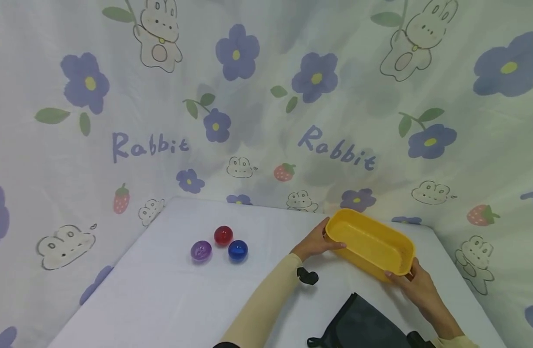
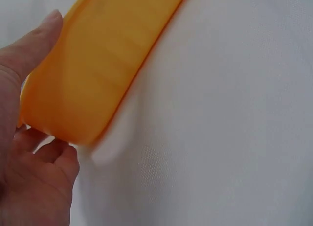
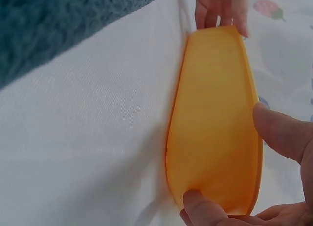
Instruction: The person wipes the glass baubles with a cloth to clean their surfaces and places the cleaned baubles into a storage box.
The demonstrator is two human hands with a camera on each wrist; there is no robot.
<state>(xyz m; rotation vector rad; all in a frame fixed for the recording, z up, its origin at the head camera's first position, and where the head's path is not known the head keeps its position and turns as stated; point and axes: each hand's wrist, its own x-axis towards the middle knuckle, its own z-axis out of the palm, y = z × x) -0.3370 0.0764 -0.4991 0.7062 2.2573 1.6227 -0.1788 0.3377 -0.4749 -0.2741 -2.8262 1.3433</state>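
A yellow rectangular plastic basin (image 1: 371, 241) with rounded corners is held between both hands at the right of the table. My left hand (image 1: 316, 240) grips its left end, thumb along the rim and fingers curled at the end wall (image 2: 73, 94). On the opposite end, my right hand (image 1: 416, 285) holds the near right corner, with thumb and fingers spread around it in the right wrist view (image 3: 279, 172). The inside shows no contents. Whether its base touches the table cannot be told.
Three shiny balls, red (image 1: 223, 235), purple (image 1: 201, 251) and blue (image 1: 238, 251), sit together left of the hands. A dark cloth (image 1: 364, 324) with a small loop lies at the near edge, below the basin. A patterned curtain (image 1: 266, 96) surrounds the white table (image 1: 162, 299).
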